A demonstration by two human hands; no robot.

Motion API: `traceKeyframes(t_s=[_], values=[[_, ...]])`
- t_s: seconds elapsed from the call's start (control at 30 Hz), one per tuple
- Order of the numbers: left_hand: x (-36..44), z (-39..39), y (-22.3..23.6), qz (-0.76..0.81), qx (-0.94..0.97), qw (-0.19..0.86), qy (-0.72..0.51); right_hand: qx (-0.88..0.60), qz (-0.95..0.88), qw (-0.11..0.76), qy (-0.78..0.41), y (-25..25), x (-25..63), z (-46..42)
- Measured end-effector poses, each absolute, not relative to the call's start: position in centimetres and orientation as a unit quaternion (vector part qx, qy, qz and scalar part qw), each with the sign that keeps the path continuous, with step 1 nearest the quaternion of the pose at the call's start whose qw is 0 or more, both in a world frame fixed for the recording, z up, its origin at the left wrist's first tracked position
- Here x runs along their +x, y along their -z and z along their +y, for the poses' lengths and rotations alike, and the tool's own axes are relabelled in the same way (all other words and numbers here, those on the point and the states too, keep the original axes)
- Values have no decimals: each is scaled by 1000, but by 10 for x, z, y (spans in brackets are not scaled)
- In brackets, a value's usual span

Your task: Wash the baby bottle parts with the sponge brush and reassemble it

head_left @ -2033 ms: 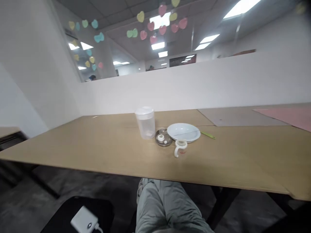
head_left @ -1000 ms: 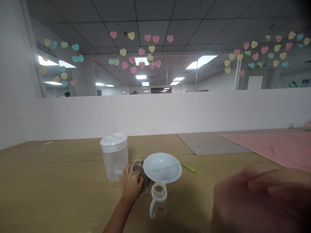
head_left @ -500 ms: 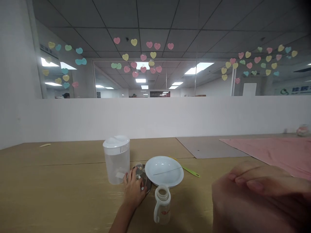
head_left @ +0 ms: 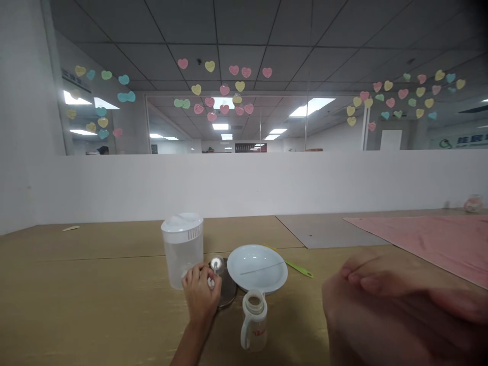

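The left hand [head_left: 201, 295] has shifted toward the lidded container [head_left: 179, 254], fingers curled around a small white piece [head_left: 211, 282]; the right hand [head_left: 400, 315] curls, contents unclear; the bottle [head_left: 255, 331] stands uncapped.

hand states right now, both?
Left hand: closed on a small white piece, by the metal dish.
Right hand: blurred near the camera, fingers curled; whether it holds anything can't be told.

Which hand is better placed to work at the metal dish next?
Left, I'd say: the left hand is at the metal dish, while the right hand is off to the right, beyond the white bowl.
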State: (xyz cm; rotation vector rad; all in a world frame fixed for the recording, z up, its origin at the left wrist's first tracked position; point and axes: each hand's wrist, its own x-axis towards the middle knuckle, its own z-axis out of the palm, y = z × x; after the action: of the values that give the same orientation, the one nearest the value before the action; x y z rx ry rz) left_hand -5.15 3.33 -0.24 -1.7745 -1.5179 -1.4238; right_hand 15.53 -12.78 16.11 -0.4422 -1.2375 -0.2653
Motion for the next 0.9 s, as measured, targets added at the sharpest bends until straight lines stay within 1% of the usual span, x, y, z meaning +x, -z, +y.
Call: traceKeyframes(t_s=[0.03,0.1,0.17,0.2,0.23,0.27,0.33,0.43,0.47,0.5,0.57,0.7,0.8,0.9], values=[[-52,32,1,-532,-633,201,526,-144,-537,820,135,-166,147,-125],[-51,30,-1,-502,-630,194,560,-91,-539,830,113,-175,134,-112],[-49,28,-1,-469,-629,185,591,-104,-579,805,78,-181,124,-93],[-48,28,-1,-453,-633,181,601,-146,-626,765,35,-183,121,-83],[-47,28,0,-438,-640,179,606,-206,-686,697,-24,-184,119,-72],[-46,28,0,-424,-647,180,608,-263,-744,611,-69,-184,117,-63],[-43,28,2,-403,-660,185,606,-352,-830,419,-114,-180,114,-45],[-42,30,5,-386,-671,194,603,-383,-894,159,-172,-167,109,-23],[-42,30,6,-387,-669,198,603,-377,-899,84,-204,-162,107,-18],[-43,32,6,-389,-665,204,604,-374,-900,39,-222,-157,105,-13],[-45,34,8,-400,-653,210,607,-367,-902,16,-225,-148,102,-6],[-47,35,10,-405,-646,205,613,-363,-910,18,-200,-140,95,0],[-46,34,10,-408,-657,202,602,-354,-924,35,-140,-138,92,1],[-45,32,8,-393,-667,221,593,-328,-938,56,-96,-137,88,2]])
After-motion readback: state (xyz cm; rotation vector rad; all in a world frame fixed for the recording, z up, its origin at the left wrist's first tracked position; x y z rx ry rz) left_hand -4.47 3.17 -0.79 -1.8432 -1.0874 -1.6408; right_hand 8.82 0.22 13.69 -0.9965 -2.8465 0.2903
